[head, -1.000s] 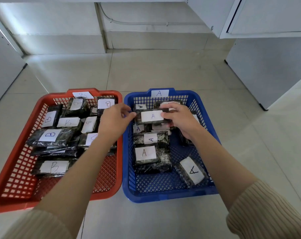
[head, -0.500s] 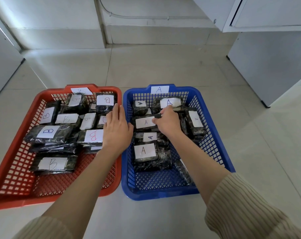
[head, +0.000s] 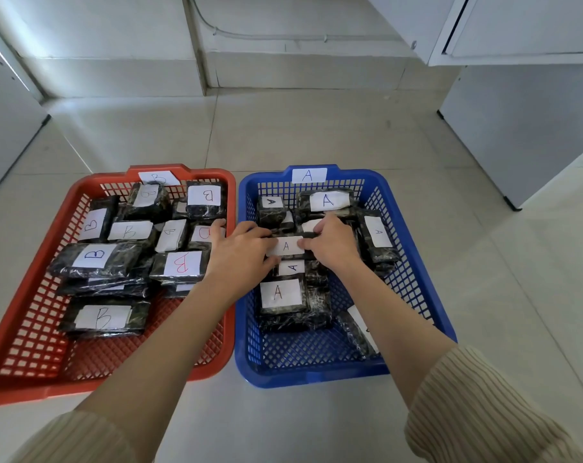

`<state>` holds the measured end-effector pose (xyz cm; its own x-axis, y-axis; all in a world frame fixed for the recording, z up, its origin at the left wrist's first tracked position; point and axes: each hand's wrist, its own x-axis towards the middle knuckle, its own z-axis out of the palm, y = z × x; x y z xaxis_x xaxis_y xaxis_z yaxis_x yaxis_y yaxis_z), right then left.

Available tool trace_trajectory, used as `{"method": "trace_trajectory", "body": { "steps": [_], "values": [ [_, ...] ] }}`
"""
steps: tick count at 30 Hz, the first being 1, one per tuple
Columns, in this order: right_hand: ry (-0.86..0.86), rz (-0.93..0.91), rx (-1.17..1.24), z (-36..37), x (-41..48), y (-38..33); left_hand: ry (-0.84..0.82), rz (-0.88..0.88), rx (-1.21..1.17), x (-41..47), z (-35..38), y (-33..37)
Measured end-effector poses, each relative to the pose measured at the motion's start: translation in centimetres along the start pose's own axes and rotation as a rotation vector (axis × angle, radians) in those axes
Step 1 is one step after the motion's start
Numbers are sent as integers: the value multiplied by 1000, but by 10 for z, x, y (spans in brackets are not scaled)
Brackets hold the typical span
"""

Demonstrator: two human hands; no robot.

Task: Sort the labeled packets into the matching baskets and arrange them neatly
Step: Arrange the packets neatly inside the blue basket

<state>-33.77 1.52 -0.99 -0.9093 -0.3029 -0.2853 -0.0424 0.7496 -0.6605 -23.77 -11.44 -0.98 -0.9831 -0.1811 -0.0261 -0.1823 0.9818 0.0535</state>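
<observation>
Two mesh baskets stand side by side on the floor. The red basket [head: 83,379] on the left carries a B tag and holds several dark wrapped packets labeled B. The blue basket [head: 417,295] on the right carries an A tag [head: 309,175] and holds several packets labeled A. Both hands grip one A packet [head: 286,246] in the middle of the blue basket. My left hand [head: 241,252] holds its left end, my right hand [head: 330,243] its right end. The packet lies on other A packets.
White cabinets [head: 524,128] stand at the right and a grey door panel [head: 6,128] at the left. A low step [head: 283,71] runs along the back wall. Pale floor tiles surround the baskets.
The A packet has come down from above the basket onto the stack. My left hand went from the red basket's edge across to the packet's left end.
</observation>
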Motion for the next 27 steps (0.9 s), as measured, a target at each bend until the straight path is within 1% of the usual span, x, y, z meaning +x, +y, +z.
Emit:
{"method": "trace_trajectory", "body": {
  "steps": [2, 5, 7, 8, 9, 10, 12, 13, 14, 16, 17, 19, 24, 27],
  "values": [
    [7, -20, 20, 0, -3, 0, -46, 2, 40, 3, -3, 3],
    [21, -70, -14, -7, -7, 0, -50, -6, 51, 4, -5, 5],
    [57, -119, -92, -20, -8, 0, -39, -8, 26, 3, -4, 5],
    [50, -129, -172, -29, -10, 1, -34, -5, 17, 2, -3, 4],
    [-3, -126, -298, -40, -13, 2, -28, -4, 11, 2, -1, 4],
    [-98, -120, -465, -50, -19, 4, -21, -4, 7, 2, 0, 4],
    [-343, -78, -780, -61, -37, 9, -17, -8, -8, 2, 4, 6],
    [-435, -54, -875, -62, -46, 13, -16, -12, -18, 2, 6, 9],
    [-503, -38, -920, -60, -53, 18, -16, -17, -23, 1, 7, 11],
    [-596, -15, -938, -52, -62, 30, -15, -27, -16, 1, 8, 15],
    [-607, -5, -920, -48, -63, 34, -15, -30, -12, 1, 8, 16],
    [-599, 12, -878, -44, -61, 41, -16, -27, -8, -1, 8, 17],
    [-635, -44, -726, -59, -50, 46, -15, -11, -52, -4, 8, 15],
    [-602, -65, -646, -72, -45, 42, 20, 1, -170, -3, 4, 13]
  ]
}}
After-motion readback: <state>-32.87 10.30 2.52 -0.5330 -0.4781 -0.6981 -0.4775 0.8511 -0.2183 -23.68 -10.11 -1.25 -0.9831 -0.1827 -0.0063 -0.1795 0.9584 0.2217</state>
